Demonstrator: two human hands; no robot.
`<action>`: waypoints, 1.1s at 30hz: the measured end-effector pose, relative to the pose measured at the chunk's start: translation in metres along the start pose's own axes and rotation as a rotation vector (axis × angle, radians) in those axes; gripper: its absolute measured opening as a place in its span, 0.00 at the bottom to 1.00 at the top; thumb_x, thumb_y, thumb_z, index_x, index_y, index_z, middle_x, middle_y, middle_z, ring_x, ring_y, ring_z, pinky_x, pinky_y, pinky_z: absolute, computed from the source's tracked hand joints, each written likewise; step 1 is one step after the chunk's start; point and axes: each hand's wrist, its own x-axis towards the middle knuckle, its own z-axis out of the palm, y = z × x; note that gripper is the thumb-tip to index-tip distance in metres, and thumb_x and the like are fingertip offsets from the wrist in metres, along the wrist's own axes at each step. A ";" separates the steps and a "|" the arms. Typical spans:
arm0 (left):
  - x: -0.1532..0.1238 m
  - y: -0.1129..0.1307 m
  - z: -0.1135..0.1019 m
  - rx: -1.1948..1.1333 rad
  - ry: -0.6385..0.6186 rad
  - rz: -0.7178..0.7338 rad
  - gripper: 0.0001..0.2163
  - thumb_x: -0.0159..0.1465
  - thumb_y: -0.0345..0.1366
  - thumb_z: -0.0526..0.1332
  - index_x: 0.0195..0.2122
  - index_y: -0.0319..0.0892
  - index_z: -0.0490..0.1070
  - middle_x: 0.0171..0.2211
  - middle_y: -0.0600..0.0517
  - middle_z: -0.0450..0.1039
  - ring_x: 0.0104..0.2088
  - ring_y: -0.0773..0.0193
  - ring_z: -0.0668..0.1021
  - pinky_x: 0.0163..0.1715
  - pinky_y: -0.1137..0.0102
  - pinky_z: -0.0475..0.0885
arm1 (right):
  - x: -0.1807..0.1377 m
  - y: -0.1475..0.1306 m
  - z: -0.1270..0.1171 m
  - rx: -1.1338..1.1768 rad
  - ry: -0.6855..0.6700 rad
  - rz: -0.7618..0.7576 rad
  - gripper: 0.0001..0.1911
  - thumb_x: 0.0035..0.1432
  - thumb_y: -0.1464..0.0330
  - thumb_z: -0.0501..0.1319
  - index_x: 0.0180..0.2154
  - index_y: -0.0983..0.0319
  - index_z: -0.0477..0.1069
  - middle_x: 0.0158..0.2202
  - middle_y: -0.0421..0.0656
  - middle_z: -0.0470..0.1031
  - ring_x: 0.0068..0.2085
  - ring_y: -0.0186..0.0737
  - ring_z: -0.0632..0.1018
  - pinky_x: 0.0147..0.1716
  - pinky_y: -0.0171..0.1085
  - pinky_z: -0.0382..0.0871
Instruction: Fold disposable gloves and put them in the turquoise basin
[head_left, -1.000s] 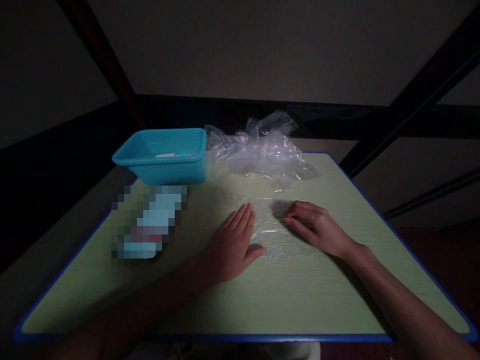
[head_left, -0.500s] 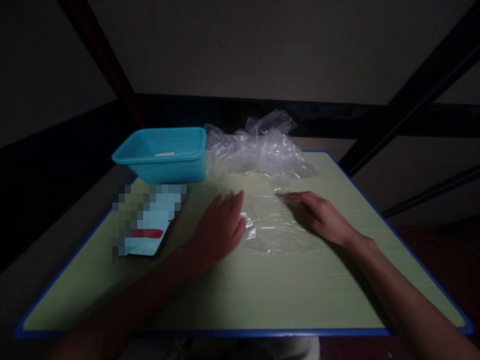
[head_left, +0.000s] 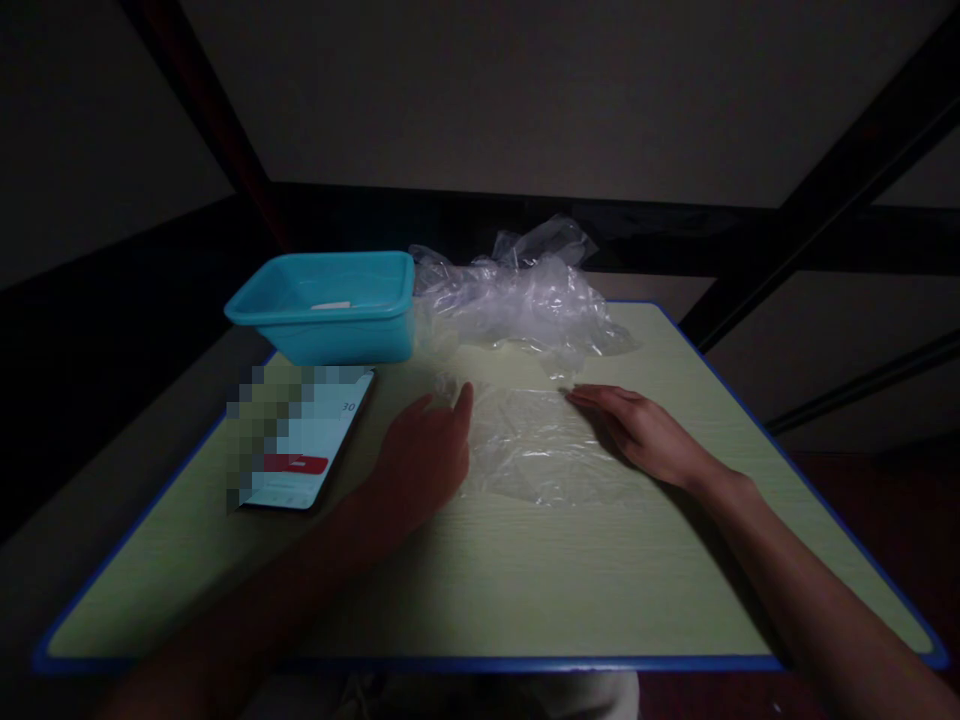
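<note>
A clear plastic bag (head_left: 529, 445) lies flat in the middle of the pale green table (head_left: 525, 590). My left hand (head_left: 424, 455) rests on the bag's left edge, fingers together and lying flat, fingertips at a crumpled corner. My right hand (head_left: 641, 432) lies flat on the bag's right side with fingers stretched out toward the far edge. Neither hand grips anything.
A turquoise plastic tub (head_left: 326, 305) stands at the back left. A heap of crumpled clear plastic bags (head_left: 517, 295) sits at the back centre. A phone (head_left: 304, 440) with a lit screen lies left of my left hand. The table has a blue rim.
My left hand has slid left and away across the bag to its left edge. My right hand moved slightly away along the right side. The bag now lies spread wider.
</note>
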 end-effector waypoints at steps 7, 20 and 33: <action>0.001 0.000 0.000 0.026 -0.058 -0.019 0.23 0.61 0.25 0.48 0.59 0.28 0.55 0.36 0.43 0.78 0.38 0.58 0.79 0.53 0.60 0.65 | 0.000 -0.002 -0.002 -0.017 -0.011 -0.012 0.21 0.57 0.79 0.47 0.50 0.69 0.67 0.49 0.54 0.73 0.48 0.46 0.75 0.47 0.48 0.71; 0.011 -0.018 0.014 -0.190 0.037 0.098 0.26 0.57 0.22 0.47 0.59 0.30 0.52 0.51 0.40 0.70 0.53 0.59 0.71 0.59 0.54 0.54 | -0.035 -0.050 -0.017 -0.183 -0.123 -0.092 0.26 0.56 0.79 0.49 0.57 0.66 0.62 0.52 0.55 0.71 0.52 0.50 0.73 0.50 0.51 0.70; 0.014 -0.023 0.027 -0.266 0.065 0.176 0.26 0.56 0.22 0.45 0.58 0.33 0.54 0.56 0.41 0.64 0.58 0.60 0.65 0.61 0.52 0.48 | -0.049 -0.068 -0.027 -0.097 -0.153 -0.064 0.21 0.63 0.73 0.49 0.56 0.64 0.63 0.51 0.51 0.72 0.49 0.46 0.75 0.47 0.47 0.73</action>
